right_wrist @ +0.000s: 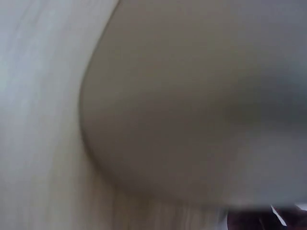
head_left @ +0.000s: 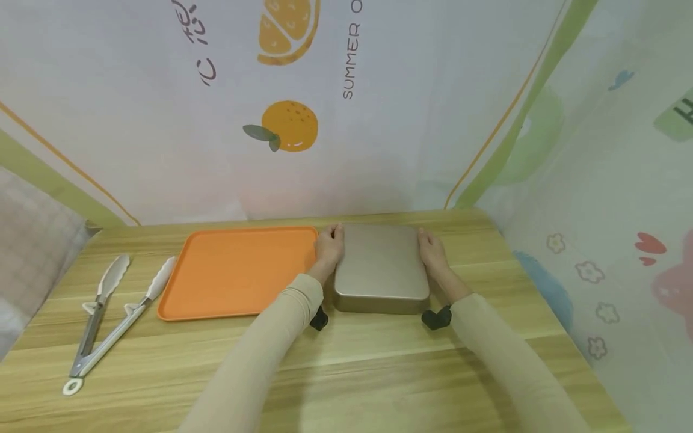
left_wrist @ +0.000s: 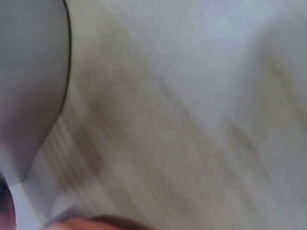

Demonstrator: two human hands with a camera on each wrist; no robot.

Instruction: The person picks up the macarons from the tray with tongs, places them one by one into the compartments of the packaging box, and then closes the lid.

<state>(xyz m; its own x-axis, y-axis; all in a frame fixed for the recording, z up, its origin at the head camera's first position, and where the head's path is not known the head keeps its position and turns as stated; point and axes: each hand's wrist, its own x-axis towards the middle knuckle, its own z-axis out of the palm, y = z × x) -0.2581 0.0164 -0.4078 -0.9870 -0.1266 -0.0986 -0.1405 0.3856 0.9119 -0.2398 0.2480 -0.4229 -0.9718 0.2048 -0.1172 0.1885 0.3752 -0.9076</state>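
Note:
A square, champagne-coloured metal baking pan [head_left: 382,261] has its smooth flat bottom facing up. My left hand [head_left: 328,248] grips its left side, thumb along the upper edge, and my right hand [head_left: 433,255] holds the opposite side the same way. Fingers lower on both walls are hidden. In the left wrist view the pan's blurred wall [left_wrist: 31,62] fills the upper left corner. The right wrist view shows a rounded corner of the pan [right_wrist: 168,134] close up, over the wood. Left of my left hand lies an orange rectangular tray [head_left: 243,270], its right edge partly behind that hand.
Spread-open metal tongs [head_left: 89,331] with white tips lie at the table's left, one tip beside the tray. The wooden table [head_left: 368,373] backs onto a fruit-printed curtain [head_left: 368,162]. Another printed cloth [head_left: 606,210] hangs along the right edge.

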